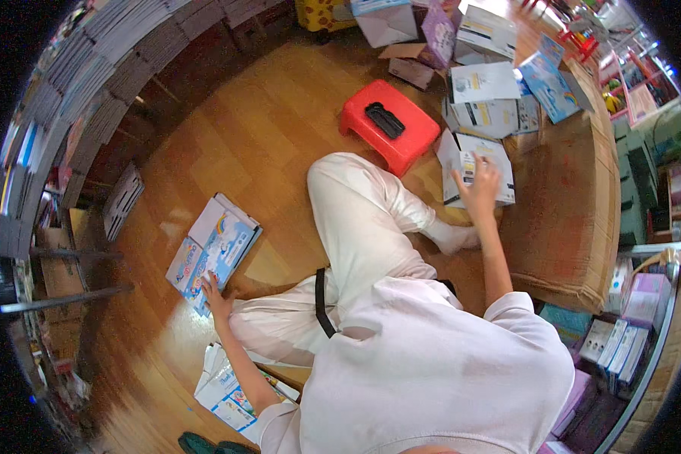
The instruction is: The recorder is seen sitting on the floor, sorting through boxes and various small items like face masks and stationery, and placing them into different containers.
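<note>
My left hand (pixel 215 298) rests with its fingers spread on the near edge of a blue-and-white printed cardboard box (pixel 227 238), which lies on the wooden floor to the left of my legs. Over a white box with open flaps (pixel 491 159), to the right, my right hand (pixel 480 184) is raised with its fingers apart; whether it touches the box I cannot tell. More white boxes (pixel 484 82) and a blue rainbow-printed one (pixel 549 86) lie behind it. A red plastic stool (pixel 391 125) bearing a black object (pixel 385 120) stands beyond my knee.
A large brown cardboard box (pixel 556 210) stands at my right. Tall stacks of books or paper (pixel 85 62) line the left and back. Printed white sheets or packaging (pixel 227 391) lie at lower left, by dark green slippers (pixel 198 442). Small boxes (pixel 618 346) fill a glass-edged case at lower right.
</note>
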`<action>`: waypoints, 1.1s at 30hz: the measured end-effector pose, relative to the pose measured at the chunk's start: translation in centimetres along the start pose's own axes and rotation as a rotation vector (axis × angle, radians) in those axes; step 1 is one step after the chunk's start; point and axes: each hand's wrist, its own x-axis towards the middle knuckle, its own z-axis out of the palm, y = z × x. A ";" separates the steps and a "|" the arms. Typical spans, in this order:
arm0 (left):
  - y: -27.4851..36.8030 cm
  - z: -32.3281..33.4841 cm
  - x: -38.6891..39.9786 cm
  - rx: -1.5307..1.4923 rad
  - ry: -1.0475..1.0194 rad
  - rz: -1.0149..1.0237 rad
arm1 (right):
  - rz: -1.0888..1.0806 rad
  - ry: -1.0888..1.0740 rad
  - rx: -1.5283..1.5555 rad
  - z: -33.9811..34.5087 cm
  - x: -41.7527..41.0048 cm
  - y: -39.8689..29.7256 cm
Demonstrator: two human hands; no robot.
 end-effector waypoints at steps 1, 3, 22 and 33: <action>-0.2 0.2 0.3 -0.019 0.062 -0.006 | 0.116 -0.042 -0.073 -0.2 -0.3 2.1; -0.9 0.7 0.9 -0.052 0.101 0.057 | 0.307 -0.045 -0.164 0.1 -0.5 6.9; -2.9 1.4 0.8 -0.087 0.170 0.142 | 1.016 -0.545 1.438 2.9 -4.9 21.0; 11.9 -3.2 -2.4 -0.439 0.450 0.263 | 0.651 -0.491 1.627 -6.6 -2.6 15.0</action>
